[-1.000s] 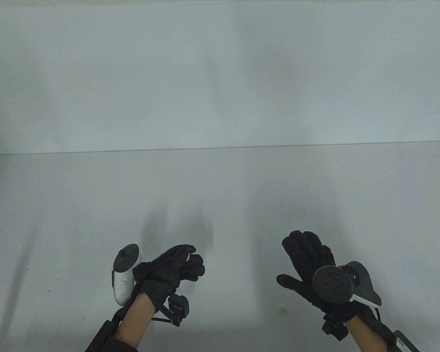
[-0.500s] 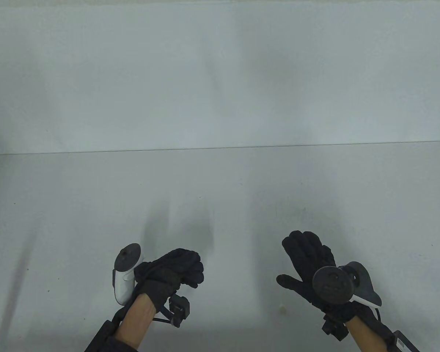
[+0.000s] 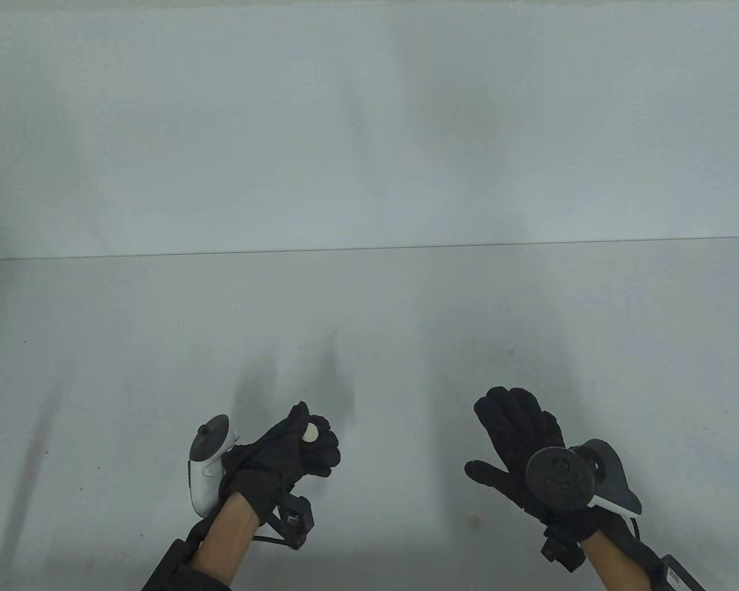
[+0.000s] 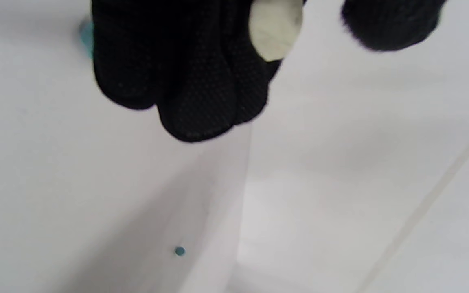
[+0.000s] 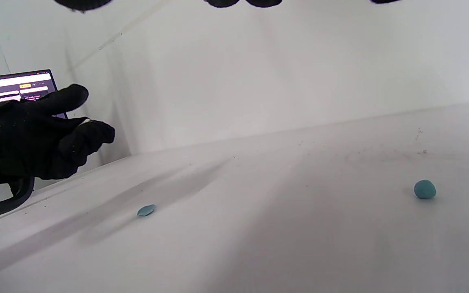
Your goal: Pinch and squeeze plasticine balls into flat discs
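Observation:
My left hand [image 3: 308, 425] hovers low over the table near the front left and holds a small white plasticine piece [image 3: 311, 432] on its curled fingers. The thumb is lifted off it. In the left wrist view the piece [image 4: 275, 28] sits against the fingers [image 4: 193, 81], with the thumb apart at the right. My right hand [image 3: 499, 431] lies open, fingers spread, palm down at the front right, holding nothing. The right wrist view shows a teal ball [image 5: 424, 189] and a flat teal disc [image 5: 146, 210] on the table.
The white table [image 3: 369, 320] ends at a white back wall [image 3: 369, 123]. A lit laptop screen [image 5: 14, 87] stands behind my left hand [image 5: 35, 134] in the right wrist view. A small yellowish mark [image 3: 474, 520] lies near the front edge.
My left hand closed tight around the white piece, then its thumb lifted so the piece shows on the fingers. My right hand has not moved.

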Action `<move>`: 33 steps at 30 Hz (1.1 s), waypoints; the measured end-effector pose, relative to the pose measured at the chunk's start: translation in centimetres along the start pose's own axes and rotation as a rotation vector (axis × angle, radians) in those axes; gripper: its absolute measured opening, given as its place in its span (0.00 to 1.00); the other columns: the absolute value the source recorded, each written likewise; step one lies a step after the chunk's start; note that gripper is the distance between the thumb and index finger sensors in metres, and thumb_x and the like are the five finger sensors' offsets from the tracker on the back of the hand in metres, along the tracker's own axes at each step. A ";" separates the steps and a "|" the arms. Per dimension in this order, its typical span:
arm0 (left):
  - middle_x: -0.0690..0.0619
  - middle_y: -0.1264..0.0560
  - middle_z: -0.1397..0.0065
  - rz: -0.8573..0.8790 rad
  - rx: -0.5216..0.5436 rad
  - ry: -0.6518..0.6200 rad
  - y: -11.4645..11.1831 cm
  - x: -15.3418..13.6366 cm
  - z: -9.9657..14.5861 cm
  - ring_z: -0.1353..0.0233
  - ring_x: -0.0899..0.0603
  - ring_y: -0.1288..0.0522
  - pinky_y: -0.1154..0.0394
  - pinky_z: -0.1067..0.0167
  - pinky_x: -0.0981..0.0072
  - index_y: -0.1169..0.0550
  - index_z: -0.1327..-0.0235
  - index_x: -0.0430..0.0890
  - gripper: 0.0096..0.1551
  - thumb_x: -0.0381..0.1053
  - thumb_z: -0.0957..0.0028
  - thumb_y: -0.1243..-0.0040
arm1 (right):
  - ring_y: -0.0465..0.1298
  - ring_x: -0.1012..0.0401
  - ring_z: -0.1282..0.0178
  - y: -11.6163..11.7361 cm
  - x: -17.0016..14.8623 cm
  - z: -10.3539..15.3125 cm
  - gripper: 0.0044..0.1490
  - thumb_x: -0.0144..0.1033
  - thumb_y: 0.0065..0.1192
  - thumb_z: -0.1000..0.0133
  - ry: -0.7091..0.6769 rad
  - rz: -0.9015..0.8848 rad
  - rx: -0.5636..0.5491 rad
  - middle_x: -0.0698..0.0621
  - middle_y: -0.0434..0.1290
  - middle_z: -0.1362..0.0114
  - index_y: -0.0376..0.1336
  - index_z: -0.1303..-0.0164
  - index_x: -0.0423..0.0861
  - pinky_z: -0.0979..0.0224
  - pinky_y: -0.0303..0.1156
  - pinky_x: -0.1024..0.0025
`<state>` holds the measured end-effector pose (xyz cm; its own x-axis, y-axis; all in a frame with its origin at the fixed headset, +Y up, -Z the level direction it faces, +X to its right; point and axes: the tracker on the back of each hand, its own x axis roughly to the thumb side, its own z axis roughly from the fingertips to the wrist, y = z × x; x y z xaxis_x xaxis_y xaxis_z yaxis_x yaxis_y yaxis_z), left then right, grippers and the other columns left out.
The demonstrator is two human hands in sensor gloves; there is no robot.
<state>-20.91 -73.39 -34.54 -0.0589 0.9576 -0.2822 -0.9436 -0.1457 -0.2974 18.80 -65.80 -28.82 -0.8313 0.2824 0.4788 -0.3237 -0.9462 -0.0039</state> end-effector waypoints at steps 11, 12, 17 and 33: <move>0.50 0.12 0.58 -0.101 0.065 -0.005 -0.1 0.7 0.2 0.63 0.51 0.08 0.12 0.57 0.63 0.16 0.53 0.41 0.22 0.56 0.44 0.42 | 0.46 0.33 0.13 0.0 0.0 0.0 0.55 0.68 0.40 0.39 -0.003 0.002 0.002 0.38 0.43 0.09 0.41 0.12 0.42 0.24 0.53 0.26; 0.50 0.12 0.57 -0.087 0.075 -0.010 -0.2 0.7 0.2 0.62 0.51 0.08 0.12 0.56 0.63 0.16 0.52 0.41 0.22 0.56 0.44 0.42 | 0.46 0.33 0.13 0.0 0.0 0.0 0.55 0.68 0.40 0.39 -0.003 0.002 -0.002 0.38 0.43 0.09 0.41 0.12 0.42 0.24 0.53 0.26; 0.34 0.26 0.29 0.024 -0.088 -0.019 -0.5 -0.1 -0.1 0.33 0.32 0.20 0.24 0.36 0.46 0.33 0.25 0.31 0.51 0.70 0.44 0.56 | 0.46 0.33 0.13 0.0 -0.1 0.0 0.55 0.68 0.40 0.39 -0.004 0.001 -0.002 0.38 0.43 0.09 0.41 0.12 0.42 0.24 0.53 0.26; 0.47 0.14 0.50 -0.083 0.050 -0.022 -0.7 0.6 -0.4 0.53 0.48 0.08 0.13 0.52 0.64 0.21 0.43 0.33 0.26 0.50 0.40 0.48 | 0.46 0.33 0.13 -0.2 -0.5 0.1 0.55 0.68 0.40 0.39 -0.010 0.001 -0.004 0.38 0.43 0.09 0.41 0.12 0.42 0.24 0.53 0.26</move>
<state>-20.20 -72.79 -34.88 0.0138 0.9711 -0.2384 -0.9605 -0.0534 -0.2731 19.27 -65.78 -28.96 -0.8269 0.2797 0.4878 -0.3245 -0.9458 -0.0077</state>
